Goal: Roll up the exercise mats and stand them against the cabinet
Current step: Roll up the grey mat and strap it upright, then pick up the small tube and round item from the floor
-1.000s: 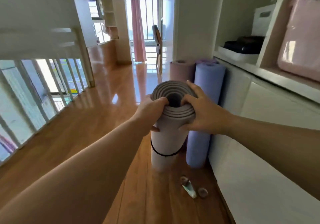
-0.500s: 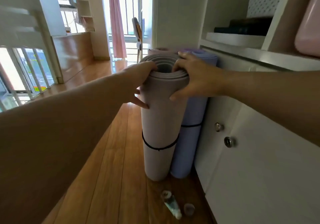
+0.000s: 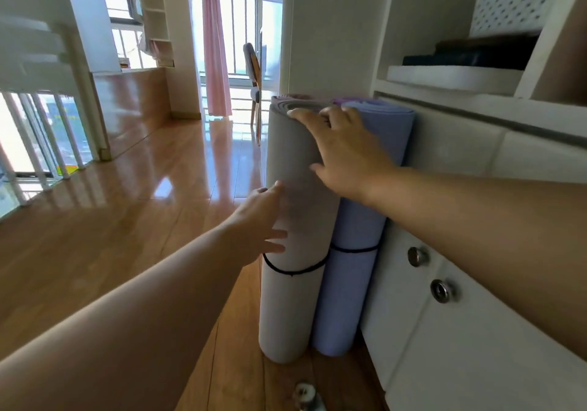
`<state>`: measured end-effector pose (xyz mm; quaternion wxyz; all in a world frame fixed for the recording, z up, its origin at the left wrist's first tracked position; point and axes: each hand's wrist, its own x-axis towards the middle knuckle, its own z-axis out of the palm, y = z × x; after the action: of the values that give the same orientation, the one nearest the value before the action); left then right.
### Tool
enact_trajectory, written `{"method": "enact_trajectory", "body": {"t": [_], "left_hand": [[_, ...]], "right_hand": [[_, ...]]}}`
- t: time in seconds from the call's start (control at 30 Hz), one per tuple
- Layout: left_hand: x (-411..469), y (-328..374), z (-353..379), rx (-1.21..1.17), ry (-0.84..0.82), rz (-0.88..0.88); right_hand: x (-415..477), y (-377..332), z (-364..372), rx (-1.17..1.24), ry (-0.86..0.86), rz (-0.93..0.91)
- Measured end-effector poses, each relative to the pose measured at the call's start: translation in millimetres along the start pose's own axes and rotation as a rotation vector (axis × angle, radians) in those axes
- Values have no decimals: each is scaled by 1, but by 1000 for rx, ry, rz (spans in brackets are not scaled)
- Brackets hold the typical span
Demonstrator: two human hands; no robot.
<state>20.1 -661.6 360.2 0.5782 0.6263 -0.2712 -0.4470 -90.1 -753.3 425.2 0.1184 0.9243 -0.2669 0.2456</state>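
Left hand [image 3: 255, 220] now lower on grey mat [image 3: 292, 309]

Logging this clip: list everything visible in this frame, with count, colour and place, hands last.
grey mat: 1, grey, rolled, upright on the floor
lilac mat: 1, lilac, rolled, upright between the grey mat and the cabinet
straps: 2, black, one round each mat
cabinet: 1, white, right side
knobs: 2, metal, on the cabinet doors
basket: 1, white, upper shelf, top right
curtain: 1, pink, far window
chair: 1, wood and grey, by that window
floor: 1, brown wood
small object: 1, blurred, floor before the mats
left hand: 1, straight fingers touch the grey mat's side
right hand: 1, rests on the grey mat's top rim
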Motion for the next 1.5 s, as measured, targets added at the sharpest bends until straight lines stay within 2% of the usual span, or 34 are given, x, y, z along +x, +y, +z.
{"method": "enact_trajectory", "body": {"t": [0.3, 0.43, 0.6, 0.9, 0.97, 1.07, 1.13, 1.2, 1.3, 1.5], "left_hand": [[25, -10, -13, 20, -61, 71], [25, -23, -14, 79, -85, 43], [20, -26, -19, 127, -70, 31], [9, -9, -23, 203, -33, 64], [4, -7, -22, 213, -36, 74], [-5, -4, -23, 246, -32, 98], [-11, -9, -25, 250, -36, 111], [-15, -24, -28, 275, -41, 153], [-15, -69, -34, 402, -1, 202], [-8, -182, -38, 710, -83, 106]], "right_hand": [[37, 2, 4, -109, 16, -21], [30, -3, 13, -176, 51, 2], [22, -8, 12, -222, -13, 4], [5, -16, -2, -239, 3, -11], [-1, -19, -4, -241, 79, -67], [-14, -26, -2, -196, 336, -242], [-33, -33, 7, -129, 375, -329], [-60, -41, 28, 0, 269, -348], [-112, -43, 71, 116, -2, -251], [-211, -28, 158, 161, -783, 165]]}}
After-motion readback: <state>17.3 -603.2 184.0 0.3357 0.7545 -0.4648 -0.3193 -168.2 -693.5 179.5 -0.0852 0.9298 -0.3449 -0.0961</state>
